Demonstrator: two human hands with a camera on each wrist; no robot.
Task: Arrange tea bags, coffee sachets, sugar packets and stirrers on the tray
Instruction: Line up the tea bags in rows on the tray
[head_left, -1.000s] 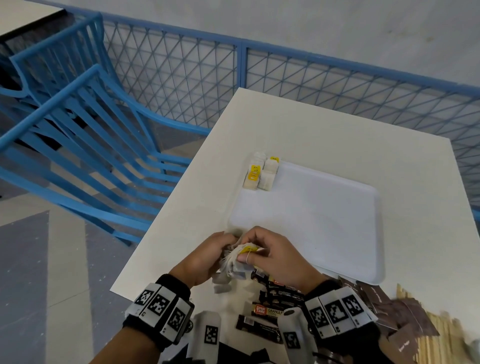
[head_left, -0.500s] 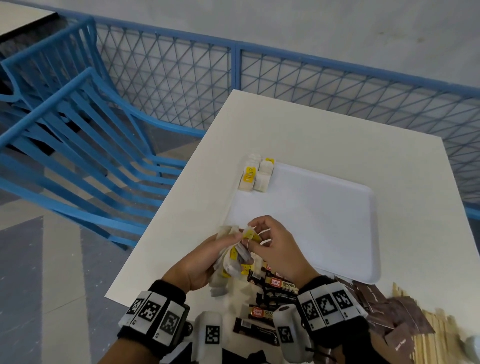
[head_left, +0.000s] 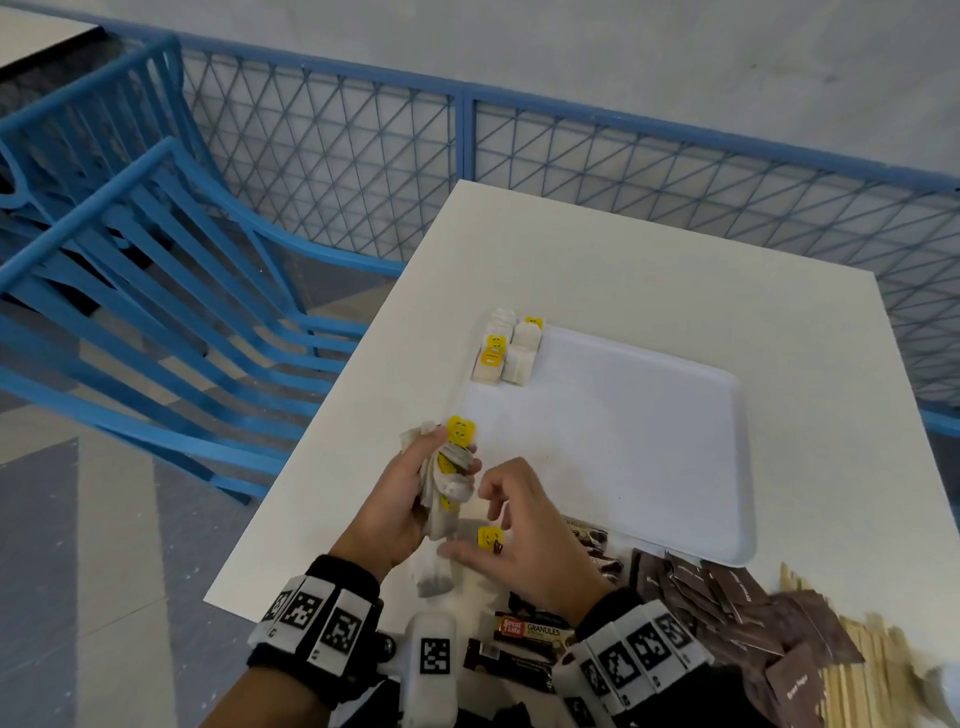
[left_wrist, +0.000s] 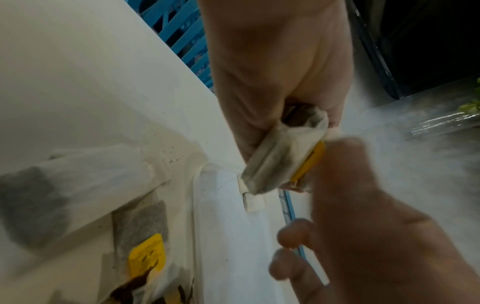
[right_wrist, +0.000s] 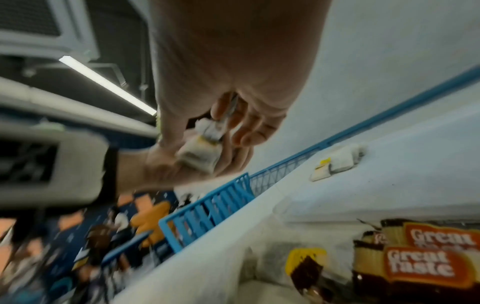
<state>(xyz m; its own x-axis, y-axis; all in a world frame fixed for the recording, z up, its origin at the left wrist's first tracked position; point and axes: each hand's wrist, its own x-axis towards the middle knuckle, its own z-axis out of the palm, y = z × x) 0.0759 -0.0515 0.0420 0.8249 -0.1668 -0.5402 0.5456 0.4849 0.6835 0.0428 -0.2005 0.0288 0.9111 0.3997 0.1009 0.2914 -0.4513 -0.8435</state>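
My left hand (head_left: 434, 470) grips a bundle of tea bags (head_left: 453, 480) with yellow tags, lifted just off the near left corner of the white tray (head_left: 623, 441). The left wrist view shows the bundle (left_wrist: 278, 156) pinched between thumb and fingers. Right beside it, my right hand (head_left: 485, 519) hovers with its fingers loosely curled and nothing in them. Under it lie loose tea bags (head_left: 434, 577), one with a yellow tag (head_left: 491, 538). Two short rows of tea bags (head_left: 506, 353) sit in the tray's far left corner.
Coffee sachets (head_left: 530, 631) lie at the table's near edge, with brown sugar packets (head_left: 727, 597) and wooden stirrers (head_left: 852, 675) to their right. The table's left edge (head_left: 322, 441) is close to my left hand. Blue chairs (head_left: 156, 312) and a blue mesh railing (head_left: 467, 145) stand beyond.
Both hands were working on the bundle together. My right hand has let go and dropped back toward the table, while my left hand has lifted the bundle up toward the tray.
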